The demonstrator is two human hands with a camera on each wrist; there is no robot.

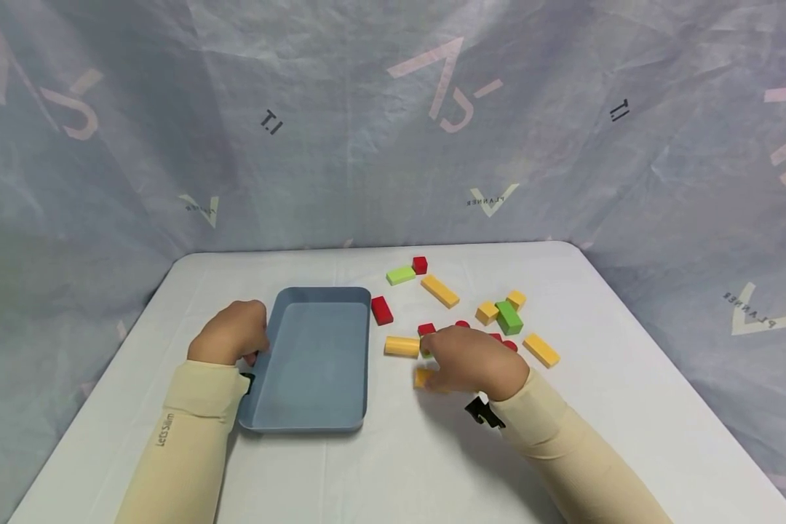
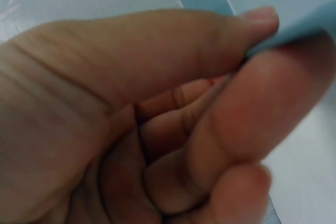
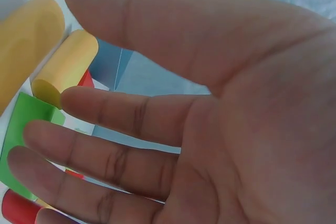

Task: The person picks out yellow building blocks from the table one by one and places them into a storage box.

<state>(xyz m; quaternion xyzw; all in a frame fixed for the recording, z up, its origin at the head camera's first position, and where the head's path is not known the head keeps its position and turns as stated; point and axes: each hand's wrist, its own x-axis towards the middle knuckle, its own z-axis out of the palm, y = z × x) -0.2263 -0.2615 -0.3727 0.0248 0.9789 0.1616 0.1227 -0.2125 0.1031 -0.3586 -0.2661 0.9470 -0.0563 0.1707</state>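
Note:
A blue-grey tray [image 1: 317, 364] lies on the white table, and my left hand [image 1: 232, 333] grips its left rim. In the left wrist view the thumb and index finger pinch the tray's rim [image 2: 294, 32]. My right hand [image 1: 474, 360] is low over the scattered toy blocks, thumb and fingers spread apart. Close to its fingertips lie a yellow cylinder [image 1: 402, 346] and a yellow block [image 1: 423, 378], partly covered by the hand. The right wrist view has a green block [image 3: 29, 135] behind the fingers [image 3: 100, 153] and a red cylinder [image 3: 20, 206] below.
Right of the tray are a red block [image 1: 382, 311], a light green block [image 1: 401, 274], a red cube [image 1: 420, 265] and a long yellow block [image 1: 440, 291]. Beyond the right hand are a green block [image 1: 509, 318] and another yellow block [image 1: 541, 351]. Grey printed cloth [image 1: 340, 160] hangs behind the table.

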